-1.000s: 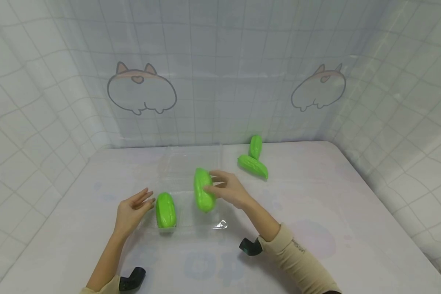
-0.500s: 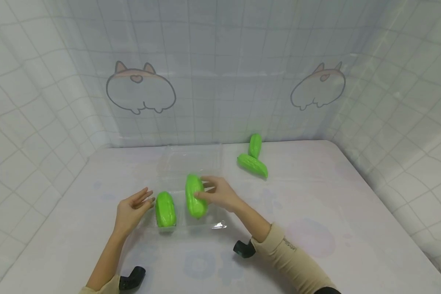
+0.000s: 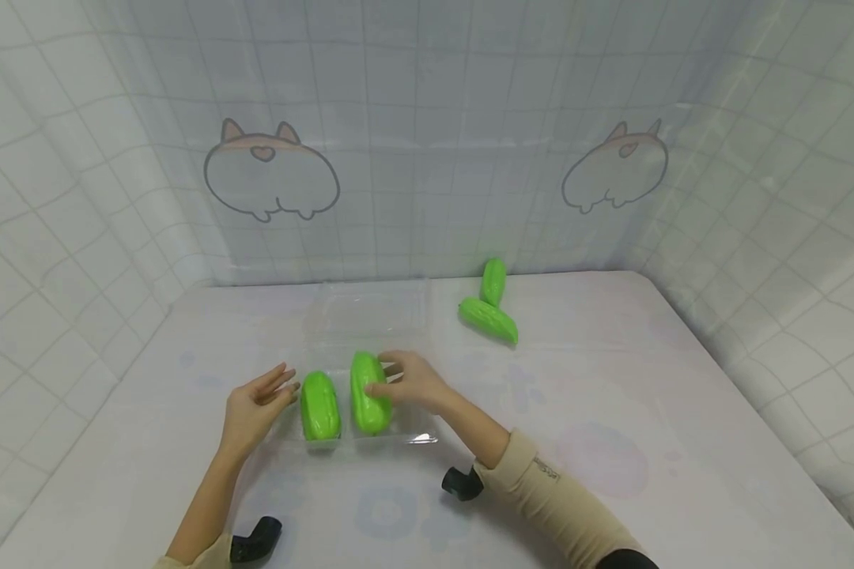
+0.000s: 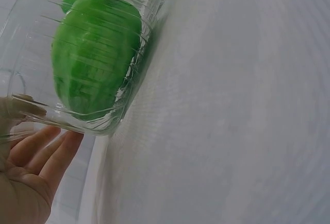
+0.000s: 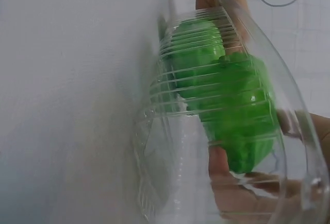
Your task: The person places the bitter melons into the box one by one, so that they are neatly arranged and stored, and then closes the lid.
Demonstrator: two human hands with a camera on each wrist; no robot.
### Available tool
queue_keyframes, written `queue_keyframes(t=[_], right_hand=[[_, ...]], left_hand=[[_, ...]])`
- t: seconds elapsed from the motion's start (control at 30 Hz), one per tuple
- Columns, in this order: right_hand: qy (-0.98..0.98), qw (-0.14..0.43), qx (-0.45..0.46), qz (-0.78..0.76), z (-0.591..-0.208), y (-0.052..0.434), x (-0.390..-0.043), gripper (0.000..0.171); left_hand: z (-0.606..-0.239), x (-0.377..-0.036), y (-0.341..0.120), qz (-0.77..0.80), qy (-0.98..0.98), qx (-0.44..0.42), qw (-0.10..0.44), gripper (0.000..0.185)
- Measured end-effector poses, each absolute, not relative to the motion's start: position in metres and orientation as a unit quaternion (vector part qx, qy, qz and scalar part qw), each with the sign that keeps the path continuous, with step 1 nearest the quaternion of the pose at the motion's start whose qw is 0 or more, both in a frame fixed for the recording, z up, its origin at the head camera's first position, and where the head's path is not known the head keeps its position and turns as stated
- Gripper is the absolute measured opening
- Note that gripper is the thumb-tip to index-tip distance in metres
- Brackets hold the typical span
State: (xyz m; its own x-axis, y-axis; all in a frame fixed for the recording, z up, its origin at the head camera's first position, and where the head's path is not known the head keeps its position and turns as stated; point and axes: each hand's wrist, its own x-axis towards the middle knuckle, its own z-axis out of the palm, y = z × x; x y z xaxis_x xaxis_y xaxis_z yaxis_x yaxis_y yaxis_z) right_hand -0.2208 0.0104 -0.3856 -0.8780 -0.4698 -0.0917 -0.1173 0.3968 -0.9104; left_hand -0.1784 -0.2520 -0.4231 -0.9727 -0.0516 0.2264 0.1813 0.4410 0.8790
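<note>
Grid-patterned sheeting [image 3: 455, 190] walls in a pale counter [image 3: 576, 356]. Head view: the right hand [image 3: 413, 383] pinches a green gourd [image 3: 361, 399] between thumb and fingers over an open clear box [image 3: 421, 438]; a second gourd [image 3: 319, 407] lies inside at nine o'clock from it. Toward one o'clock, a third gourd [image 3: 488, 319] lies by a fourth gourd [image 3: 494, 280]. Left wrist view: the left hand [image 4: 33, 172] pinches the box's rim. Right wrist view: the held gourd shows through ribbed plastic.
</note>
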Motion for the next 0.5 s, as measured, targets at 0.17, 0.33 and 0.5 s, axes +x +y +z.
queue_keyframes(t=[0.17, 0.33, 0.5], right_hand=[[0.843, 0.173, -0.178, -0.477, -0.389, 0.006, -0.222, 0.064], [0.865, 0.170, -0.177, -0.437, -0.392, -0.001, -0.222, 0.063], [0.869, 0.183, -0.174, -0.426, -0.392, -0.006, -0.220, 0.061]], left_hand=[[-0.424, -0.178, -0.252, -0.526, -0.842, -0.038, 0.112, 0.047], [-0.423, -0.178, -0.252, -0.526, -0.842, -0.040, 0.115, 0.046], [-0.422, -0.178, -0.252, -0.523, -0.844, -0.040, 0.113, 0.046]])
